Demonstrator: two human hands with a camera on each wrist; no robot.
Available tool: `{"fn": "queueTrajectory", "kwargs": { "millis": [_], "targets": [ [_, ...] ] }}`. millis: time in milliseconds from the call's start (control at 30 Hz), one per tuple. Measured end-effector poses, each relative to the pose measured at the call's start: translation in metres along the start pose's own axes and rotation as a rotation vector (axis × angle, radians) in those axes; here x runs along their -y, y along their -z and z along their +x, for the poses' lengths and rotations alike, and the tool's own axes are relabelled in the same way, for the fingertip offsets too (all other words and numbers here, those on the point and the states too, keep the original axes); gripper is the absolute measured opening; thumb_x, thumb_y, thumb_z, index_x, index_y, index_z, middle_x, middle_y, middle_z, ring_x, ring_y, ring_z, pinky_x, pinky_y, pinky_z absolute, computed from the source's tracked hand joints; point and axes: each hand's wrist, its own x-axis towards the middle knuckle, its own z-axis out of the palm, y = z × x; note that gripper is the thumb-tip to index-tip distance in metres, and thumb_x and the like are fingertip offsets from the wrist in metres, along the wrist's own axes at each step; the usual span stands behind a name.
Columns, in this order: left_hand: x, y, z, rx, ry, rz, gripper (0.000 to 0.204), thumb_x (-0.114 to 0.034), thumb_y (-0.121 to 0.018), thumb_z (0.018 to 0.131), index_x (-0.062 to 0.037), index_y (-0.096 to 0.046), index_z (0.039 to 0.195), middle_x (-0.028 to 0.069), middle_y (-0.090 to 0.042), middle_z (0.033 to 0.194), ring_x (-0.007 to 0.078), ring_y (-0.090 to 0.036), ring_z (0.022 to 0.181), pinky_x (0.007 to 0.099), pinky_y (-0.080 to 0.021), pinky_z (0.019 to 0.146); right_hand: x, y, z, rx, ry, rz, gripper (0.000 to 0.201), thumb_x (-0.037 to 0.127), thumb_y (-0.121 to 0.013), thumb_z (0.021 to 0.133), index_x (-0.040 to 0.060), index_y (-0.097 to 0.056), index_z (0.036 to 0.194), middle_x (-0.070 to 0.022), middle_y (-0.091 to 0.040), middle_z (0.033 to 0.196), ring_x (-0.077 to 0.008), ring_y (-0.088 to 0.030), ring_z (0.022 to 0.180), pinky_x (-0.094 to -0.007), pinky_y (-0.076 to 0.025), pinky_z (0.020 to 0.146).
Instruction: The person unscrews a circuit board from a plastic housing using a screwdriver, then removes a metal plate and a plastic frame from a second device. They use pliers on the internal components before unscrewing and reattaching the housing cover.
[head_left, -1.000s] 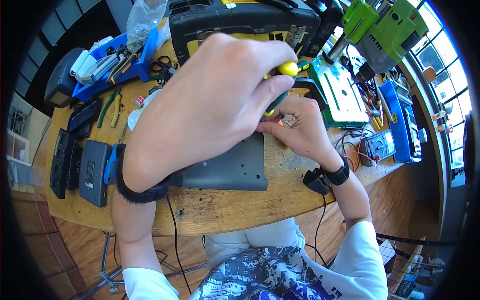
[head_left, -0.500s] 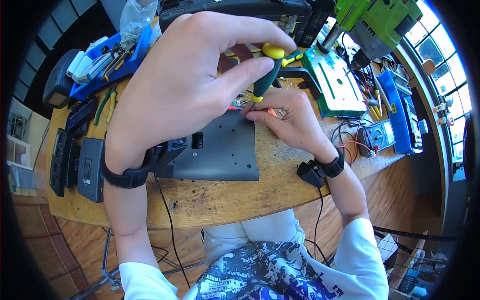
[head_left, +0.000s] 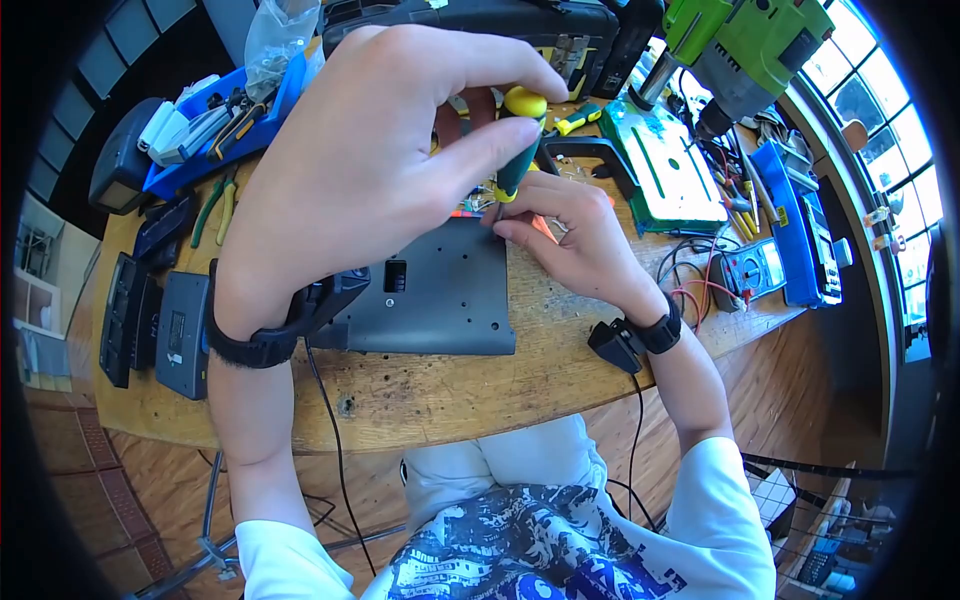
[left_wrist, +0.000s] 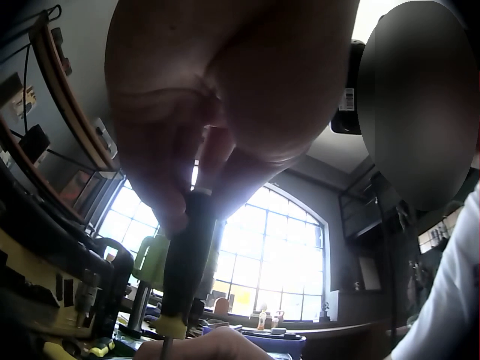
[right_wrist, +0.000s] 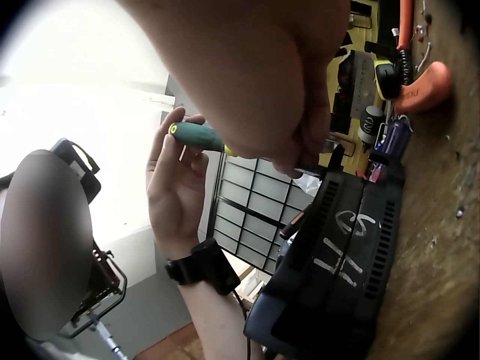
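My left hand (head_left: 360,170) is raised over the bench and grips a screwdriver (head_left: 516,165) with a dark green handle and yellow ends. The tool stands nearly upright, shaft downward. Fingers of my right hand (head_left: 580,235) are bent around the lower shaft, at the far right corner of a dark grey plastic housing (head_left: 430,290). The tip is hidden behind them. From the right wrist view, the housing (right_wrist: 337,247) appears as a black vented case with white hand-drawn marks. In the left wrist view, the screwdriver (left_wrist: 187,255) hangs below the left palm.
Behind the hands stands a black toolbox (head_left: 470,45). A green drill press (head_left: 760,60) and a blue bin (head_left: 790,230) are at right, near a multimeter (head_left: 750,270). Pliers (head_left: 216,210) and another blue bin (head_left: 215,150) lie at left, beside dark plastic casings (head_left: 182,335).
My left hand has shifted left with the screwdriver, whose handle now stands more upright. My right hand has come left to the housing's corner. Over the last half second little differs.
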Motion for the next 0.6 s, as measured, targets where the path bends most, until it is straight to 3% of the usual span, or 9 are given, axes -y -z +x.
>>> {"fn": "queueTrajectory", "kwargs": {
  "millis": [100,267,300,367,467,533,600],
  "targets": [
    [0.0,0.002,-0.001,0.007,0.029,0.038,0.024,-0.021,-0.087,0.095,-0.0068,-0.081,0.114,0.0034,-0.08,0.1,0.008,-0.072,0.082,0.0238,-0.058,0.075,0.007,0.002,0.0,0.005,-0.054,0.019,0.011,0.008,-0.081,0.093,0.0017,-0.078,0.101,-0.0102,-0.076,0.096,-0.0264,-0.074,0.086,-0.0364,-0.057,0.08],
    [-0.013,0.017,0.002,0.196,0.225,0.144,0.023,-0.018,-0.084,0.097,-0.007,-0.082,0.117,0.0037,-0.08,0.102,0.0095,-0.073,0.086,0.0247,-0.058,0.077,-0.001,0.003,-0.002,0.035,-0.079,0.012,0.01,0.007,-0.08,0.095,0.0011,-0.077,0.103,-0.0105,-0.074,0.096,-0.0257,-0.074,0.087,-0.0356,-0.057,0.08],
    [-0.013,0.015,0.002,0.195,0.225,0.144,0.023,-0.018,-0.084,0.097,-0.007,-0.082,0.117,0.0037,-0.08,0.102,0.0095,-0.073,0.086,0.0247,-0.058,0.077,-0.004,0.0,-0.002,0.027,-0.032,0.011,0.011,0.008,-0.081,0.094,0.001,-0.076,0.102,-0.0104,-0.074,0.095,-0.025,-0.074,0.086,-0.0353,-0.057,0.079],
    [-0.01,0.007,0.002,0.059,0.066,0.103,0.024,-0.017,-0.084,0.097,-0.0072,-0.081,0.119,0.0032,-0.079,0.103,0.0088,-0.072,0.087,0.024,-0.057,0.076,-0.005,-0.002,-0.002,0.019,0.014,0.011,0.013,0.009,-0.082,0.094,0.0009,-0.076,0.102,-0.0103,-0.073,0.094,-0.0243,-0.074,0.085,-0.0351,-0.057,0.079],
    [-0.002,0.006,-0.001,0.062,0.04,-0.032,0.026,-0.017,-0.084,0.096,-0.0077,-0.08,0.121,0.0028,-0.079,0.104,0.0083,-0.071,0.087,0.0237,-0.056,0.075,-0.001,-0.002,-0.003,-0.003,0.008,0.021,0.014,0.009,-0.083,0.093,0.0006,-0.075,0.101,-0.0099,-0.073,0.092,-0.0238,-0.073,0.082,-0.0351,-0.057,0.077],
    [0.0,0.005,-0.001,0.056,0.04,0.02,0.027,-0.017,-0.084,0.096,-0.0076,-0.08,0.121,0.003,-0.079,0.104,0.0087,-0.071,0.087,0.0238,-0.056,0.075,0.005,0.001,-0.002,0.041,-0.105,0.076,0.012,0.008,-0.082,0.094,0.0005,-0.075,0.101,-0.01,-0.072,0.093,-0.0235,-0.073,0.082,-0.0353,-0.057,0.078],
    [-0.002,0.008,-0.001,0.053,0.039,0.073,0.028,-0.017,-0.084,0.096,-0.0076,-0.08,0.122,0.0032,-0.079,0.103,0.0092,-0.072,0.086,0.0239,-0.057,0.075,0.006,0.002,-0.002,0.039,-0.102,0.067,0.012,0.007,-0.081,0.094,0.0005,-0.075,0.102,-0.0104,-0.072,0.095,-0.0236,-0.073,0.082,-0.0353,-0.057,0.078]
  ]
}}
